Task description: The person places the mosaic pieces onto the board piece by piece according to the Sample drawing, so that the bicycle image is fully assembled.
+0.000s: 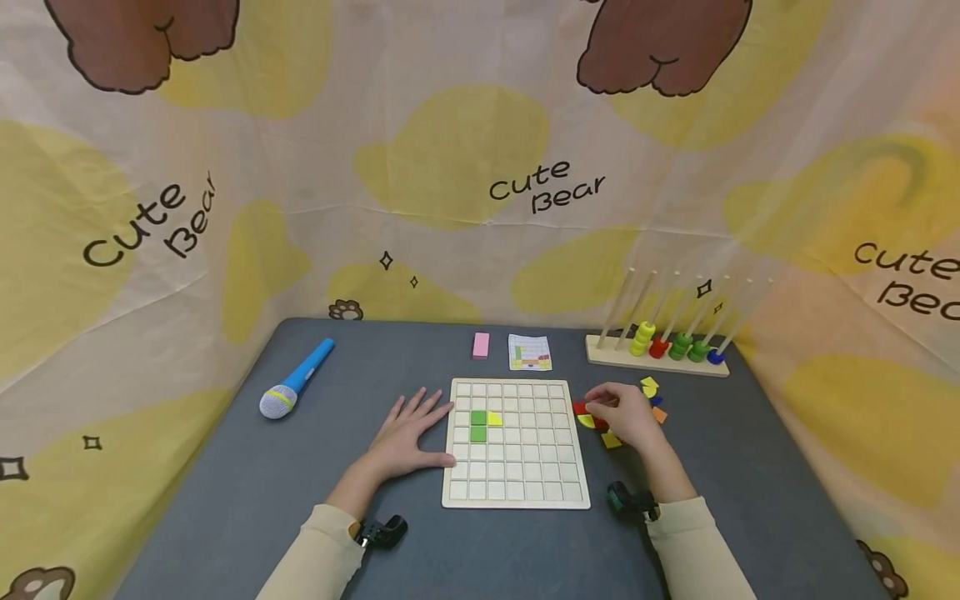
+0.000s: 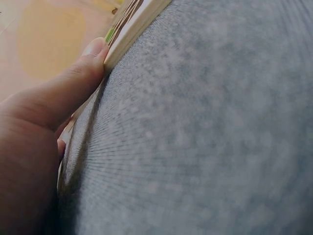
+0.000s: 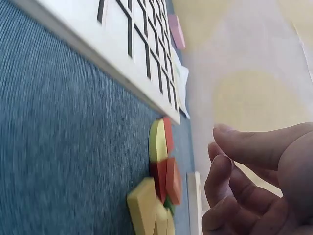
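A white grid board [image 1: 517, 471] lies on the table, with two green squares [image 1: 478, 425] and a yellow piece with a rounded corner [image 1: 495, 419] in its cells. My left hand [image 1: 401, 442] is spread at the board's left side; its thumb [image 2: 80, 81] presses on the edge. Just right of the board, my right hand [image 1: 622, 412] hovers over a loose group of coloured pieces. Its fingers [image 3: 220, 171] are curled, the thumb close to the index finger, and no piece shows between them. Below them lie a yellow rounded piece [image 3: 158, 142] and a red piece [image 3: 173, 181].
A small pattern card [image 1: 529, 353] and a pink block [image 1: 481, 346] lie behind the board. At the back right stands a wooden rack [image 1: 660, 360] with upright rods and coloured beads. A blue toy microphone [image 1: 296, 379] lies at the left. Patterned cloth [image 1: 450, 250] hangs behind the table.
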Motion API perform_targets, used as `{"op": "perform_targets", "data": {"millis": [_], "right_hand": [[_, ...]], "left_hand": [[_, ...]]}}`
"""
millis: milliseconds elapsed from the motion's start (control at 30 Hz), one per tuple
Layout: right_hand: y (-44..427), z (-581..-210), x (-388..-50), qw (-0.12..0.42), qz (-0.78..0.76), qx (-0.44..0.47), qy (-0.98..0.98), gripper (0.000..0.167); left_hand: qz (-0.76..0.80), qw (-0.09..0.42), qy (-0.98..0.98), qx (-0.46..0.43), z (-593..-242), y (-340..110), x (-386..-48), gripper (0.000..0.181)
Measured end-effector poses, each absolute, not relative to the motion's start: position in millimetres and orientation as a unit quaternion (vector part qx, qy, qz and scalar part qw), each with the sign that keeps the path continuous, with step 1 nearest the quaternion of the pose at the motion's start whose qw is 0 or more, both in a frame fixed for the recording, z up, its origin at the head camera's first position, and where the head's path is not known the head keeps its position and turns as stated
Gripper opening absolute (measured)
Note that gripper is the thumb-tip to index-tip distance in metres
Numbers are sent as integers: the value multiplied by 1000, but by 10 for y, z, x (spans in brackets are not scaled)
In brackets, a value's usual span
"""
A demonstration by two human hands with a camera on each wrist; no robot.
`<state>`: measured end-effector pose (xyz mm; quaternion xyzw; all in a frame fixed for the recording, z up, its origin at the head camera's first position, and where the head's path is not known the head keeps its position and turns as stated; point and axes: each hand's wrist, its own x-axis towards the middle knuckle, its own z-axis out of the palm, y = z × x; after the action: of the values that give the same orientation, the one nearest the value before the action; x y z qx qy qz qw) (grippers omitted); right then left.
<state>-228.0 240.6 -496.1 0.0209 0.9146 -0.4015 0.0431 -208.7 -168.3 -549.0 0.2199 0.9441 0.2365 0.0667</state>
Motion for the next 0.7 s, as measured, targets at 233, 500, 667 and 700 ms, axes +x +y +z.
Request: {"op": "perform_targets", "data": {"millis": [233,500,667,700], "right_hand": [[2577,-4992,-2240,46,-392,45,918,27],[2698,-5055,-2274,69,-370,61,924,34],[2723,-5063,-2292,89,-363,58,926,37],[2726,-5064,-2295,93,-360,57,926,37]], "left_hand": [[241,64,942,225,-5501,-1683,-2091,101],[241,63,942,224,-5507,-1693,-2094,101],[238,61,943,225,-5511,-1693,-2096,101],[238,62,943,224,-5509,-1692,-2094,101]]}}
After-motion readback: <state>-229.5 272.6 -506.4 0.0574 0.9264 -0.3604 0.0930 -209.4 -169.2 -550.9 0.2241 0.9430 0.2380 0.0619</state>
